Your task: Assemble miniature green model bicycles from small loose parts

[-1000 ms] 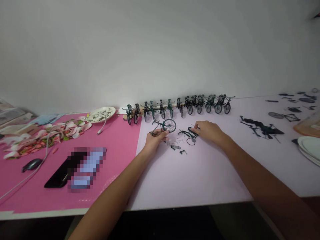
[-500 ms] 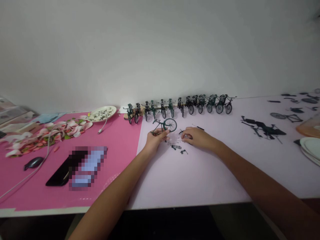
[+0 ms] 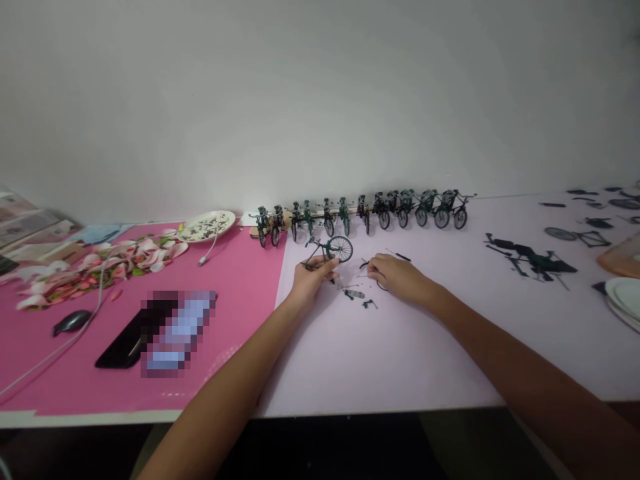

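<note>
Pale table, with a pink mat covering its left part. Row of finished green model bicycles along the wall edge. Heap of pink-white petals at far left on the mat, dark phone nearer me. Loose black parts well to the right.

My left hand sits at the seam between mat and bare table. Its fingers are closed around the frame end of a half-built bicycle, which has one spoked wheel pointing away toward the row.

My right hand is just beside it, palm down on the table, fingertips bunched at a small dark frame piece. I can't tell if it's pinched or only touched. Tiny bits lie between both hands, nearer me.
</note>
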Available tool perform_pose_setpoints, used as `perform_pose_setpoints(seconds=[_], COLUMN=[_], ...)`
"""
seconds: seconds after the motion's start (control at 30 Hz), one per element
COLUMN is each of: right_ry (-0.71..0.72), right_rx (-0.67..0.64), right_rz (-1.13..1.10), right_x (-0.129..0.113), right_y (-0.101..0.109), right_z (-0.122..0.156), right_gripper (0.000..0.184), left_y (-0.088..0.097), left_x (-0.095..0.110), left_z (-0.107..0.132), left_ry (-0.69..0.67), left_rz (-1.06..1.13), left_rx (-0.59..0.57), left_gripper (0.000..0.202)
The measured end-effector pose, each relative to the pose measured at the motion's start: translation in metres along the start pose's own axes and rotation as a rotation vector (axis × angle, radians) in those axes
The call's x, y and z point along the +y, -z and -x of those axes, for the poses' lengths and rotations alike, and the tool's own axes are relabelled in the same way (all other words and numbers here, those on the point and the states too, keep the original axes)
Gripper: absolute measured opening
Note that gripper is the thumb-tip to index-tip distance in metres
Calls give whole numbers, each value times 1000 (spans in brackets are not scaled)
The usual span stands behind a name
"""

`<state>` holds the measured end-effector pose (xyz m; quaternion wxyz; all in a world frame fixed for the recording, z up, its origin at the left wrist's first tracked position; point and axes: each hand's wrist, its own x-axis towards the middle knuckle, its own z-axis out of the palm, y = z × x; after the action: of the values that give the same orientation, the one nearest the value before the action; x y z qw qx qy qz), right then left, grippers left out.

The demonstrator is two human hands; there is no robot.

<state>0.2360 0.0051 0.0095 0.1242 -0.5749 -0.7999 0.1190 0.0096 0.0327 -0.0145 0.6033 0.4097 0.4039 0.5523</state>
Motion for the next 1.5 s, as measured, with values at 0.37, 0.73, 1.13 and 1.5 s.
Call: perform_pose_setpoints(seconds=[0.37,0.73,1.13,1.5], right_ry=[243,397,315,173], right_rx=[12,129,163,464], right_rz=[-165,-210,-135,-145], right_x=[-21,-18,0,-3], right_y=[-6,-21,-17,-6], right_z=[8,0,-5,-2], right_gripper=[35,17,30,26], left_y=[5,2,2,11], left_x=[-3,-1,0,10], left_z=[-4,-4,-3,-13], left_ry=[-39,-12,-2,-19], left_rz=[9,14,-5,-8], left_rx=[51,75,56,110], left_gripper=[43,45,43,44])
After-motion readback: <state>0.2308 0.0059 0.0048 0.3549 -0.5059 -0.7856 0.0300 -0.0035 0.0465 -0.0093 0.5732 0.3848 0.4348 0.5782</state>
